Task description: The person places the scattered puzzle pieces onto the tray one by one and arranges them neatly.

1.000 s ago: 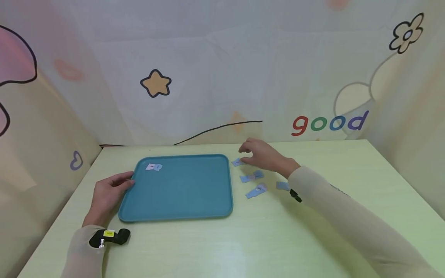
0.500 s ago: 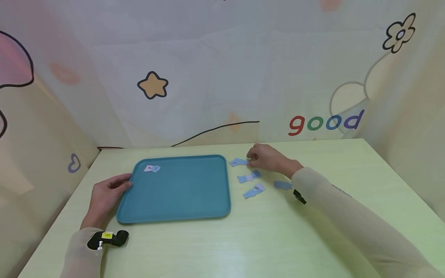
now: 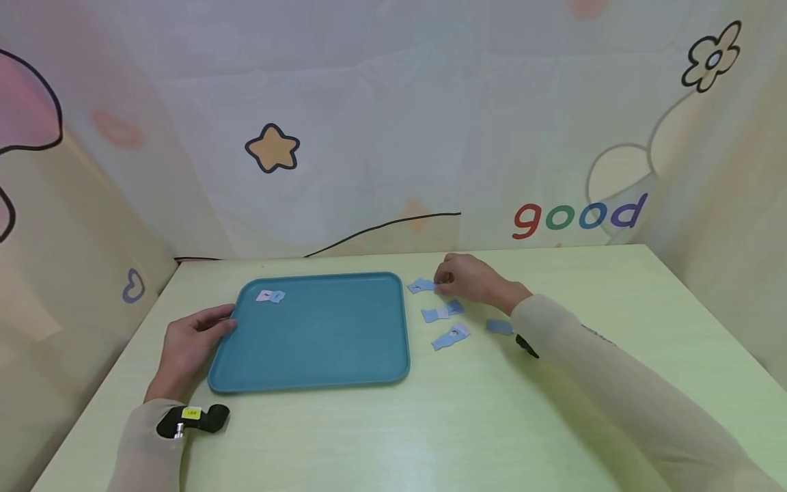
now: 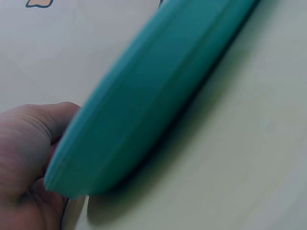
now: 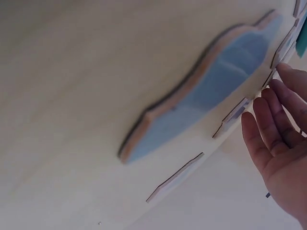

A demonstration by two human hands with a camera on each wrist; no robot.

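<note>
In the head view, a shallow blue-green tray [image 3: 313, 342] lies on the table. My left hand [image 3: 187, 348] grips its left rim; in the left wrist view the tray wall [image 4: 139, 100] hides most of the fingertips. My right hand [image 3: 470, 280] is beyond the tray's right side. Its thumb and fingers pinch the right end of a thin blue puzzle piece [image 3: 421, 285] lying flat on the table. That end is mostly covered by the fingers. In the right wrist view, the fingertips of my right hand [image 5: 278, 124] are down at the row of pieces.
Joined blue-and-pink pieces [image 3: 441, 312] and another pair [image 3: 451, 337] lie right of the tray. A plain blue piece [image 3: 499, 326] rests under my right wrist. A small pink-and-blue pair [image 3: 270, 296] sits in the tray's far left corner. A printed curtain [image 3: 369, 137] stands behind.
A second ago my right hand was over the piece with fingers spread. It then shifted slightly right and down, its fingers closing, and more blue showed beside the piece. My left hand stays put.
</note>
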